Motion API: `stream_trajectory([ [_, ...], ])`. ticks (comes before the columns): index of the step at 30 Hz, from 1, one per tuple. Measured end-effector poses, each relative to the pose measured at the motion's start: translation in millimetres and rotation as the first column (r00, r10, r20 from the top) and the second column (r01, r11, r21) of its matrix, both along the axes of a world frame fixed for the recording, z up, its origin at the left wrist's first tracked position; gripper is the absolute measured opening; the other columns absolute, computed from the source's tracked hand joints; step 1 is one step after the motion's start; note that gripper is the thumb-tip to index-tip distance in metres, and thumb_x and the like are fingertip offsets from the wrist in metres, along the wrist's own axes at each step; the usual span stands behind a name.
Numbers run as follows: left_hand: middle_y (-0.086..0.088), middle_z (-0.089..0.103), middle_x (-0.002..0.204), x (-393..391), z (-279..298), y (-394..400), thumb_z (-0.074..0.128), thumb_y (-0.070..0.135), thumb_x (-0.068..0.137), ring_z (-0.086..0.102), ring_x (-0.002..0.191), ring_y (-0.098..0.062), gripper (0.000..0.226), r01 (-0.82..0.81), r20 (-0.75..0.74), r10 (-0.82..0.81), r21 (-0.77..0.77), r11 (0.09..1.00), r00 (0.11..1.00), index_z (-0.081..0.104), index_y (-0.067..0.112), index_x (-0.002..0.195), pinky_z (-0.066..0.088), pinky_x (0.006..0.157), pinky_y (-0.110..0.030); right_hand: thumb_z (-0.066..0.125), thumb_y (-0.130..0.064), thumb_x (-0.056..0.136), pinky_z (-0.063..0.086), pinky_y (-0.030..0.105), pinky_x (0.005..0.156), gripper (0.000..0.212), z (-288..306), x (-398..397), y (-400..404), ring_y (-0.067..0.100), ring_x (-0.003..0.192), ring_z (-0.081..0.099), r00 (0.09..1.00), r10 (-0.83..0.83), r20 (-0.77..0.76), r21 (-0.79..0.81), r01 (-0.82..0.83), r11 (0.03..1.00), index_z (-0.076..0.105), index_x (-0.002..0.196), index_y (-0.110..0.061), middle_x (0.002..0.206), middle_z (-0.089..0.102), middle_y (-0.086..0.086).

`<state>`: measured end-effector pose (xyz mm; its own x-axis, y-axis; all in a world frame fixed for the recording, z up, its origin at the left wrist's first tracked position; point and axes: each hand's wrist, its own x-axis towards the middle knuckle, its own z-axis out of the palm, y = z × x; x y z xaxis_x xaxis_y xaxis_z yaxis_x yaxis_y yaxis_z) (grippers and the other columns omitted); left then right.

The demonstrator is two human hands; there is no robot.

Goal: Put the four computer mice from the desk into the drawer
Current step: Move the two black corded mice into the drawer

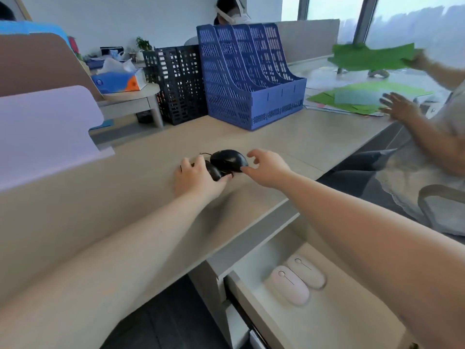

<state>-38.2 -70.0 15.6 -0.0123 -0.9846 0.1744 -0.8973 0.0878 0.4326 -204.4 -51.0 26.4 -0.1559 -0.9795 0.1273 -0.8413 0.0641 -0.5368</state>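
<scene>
Two black mice lie close together on the beige desk (pixel 125 197). My left hand (pixel 198 177) is closed around the nearer, smaller-looking black mouse (pixel 214 172). The larger black mouse (pixel 228 159) sits just behind it, and my right hand (pixel 266 167) touches its right edge with thumb and fingers spread. A thin black cable shows at the mice's far side. Below the desk edge the drawer (pixel 289 331) stands open, with two pale pink mice (pixel 289 284) (pixel 308 272) lying side by side inside.
A blue file rack (pixel 249 79) and a black mesh rack (pixel 181 81) stand at the back of the desk. A lilac divider panel (pixel 45 132) rises on the left. To the right a seated person (pixel 427 137) handles green paper sheets (pixel 372 56).
</scene>
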Motion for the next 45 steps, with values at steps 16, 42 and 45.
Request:
stream_trajectory([
  [16, -0.002, 0.052, 0.127, 26, -20, -56, 0.065, 0.081, 0.035, 0.048, 0.119, -0.028, 0.098, 0.139, -0.039, -0.134, 0.177, 0.974, 0.99, 0.047, 0.036, 0.12, 0.044, 0.099, -0.042, 0.067, -0.032, 0.082, 0.045, 0.037, 0.098, 0.066, -17, 27, -81, 0.029, 0.126, 0.05, 1.0, 0.005, -0.018, 0.059, -0.004, 0.998, 0.042, 0.139, -0.009, 0.138, 0.052, 0.012],
  [42, -0.005, 0.032, 0.121, -10, 15, -18, 0.071, 0.076, 0.023, 0.046, 0.115, -0.032, 0.11, 0.143, 0.085, -0.198, 0.433, 0.89, 0.977, 0.045, 0.042, 0.124, 0.044, 0.101, -0.041, 0.068, -0.028, 0.081, 0.049, 0.036, 0.091, 0.06, -10, -11, -17, 0.03, 0.118, 0.055, 0.984, -0.14, 0.107, 0.047, 0.135, 0.99, 0.047, 0.133, -0.008, 0.132, 0.056, 0.012],
  [45, -0.005, 0.034, 0.118, -13, 16, -8, 0.073, 0.069, 0.022, 0.05, 0.108, -0.028, 0.106, 0.165, 0.066, -0.211, 0.422, 0.892, 0.975, 0.048, 0.037, 0.12, 0.048, 0.097, -0.04, 0.068, -0.028, 0.082, 0.049, 0.035, 0.091, 0.058, -8, -12, -7, 0.029, 0.118, 0.055, 0.982, -0.14, 0.126, 0.038, 0.136, 0.99, 0.048, 0.132, -0.008, 0.131, 0.057, 0.012],
])
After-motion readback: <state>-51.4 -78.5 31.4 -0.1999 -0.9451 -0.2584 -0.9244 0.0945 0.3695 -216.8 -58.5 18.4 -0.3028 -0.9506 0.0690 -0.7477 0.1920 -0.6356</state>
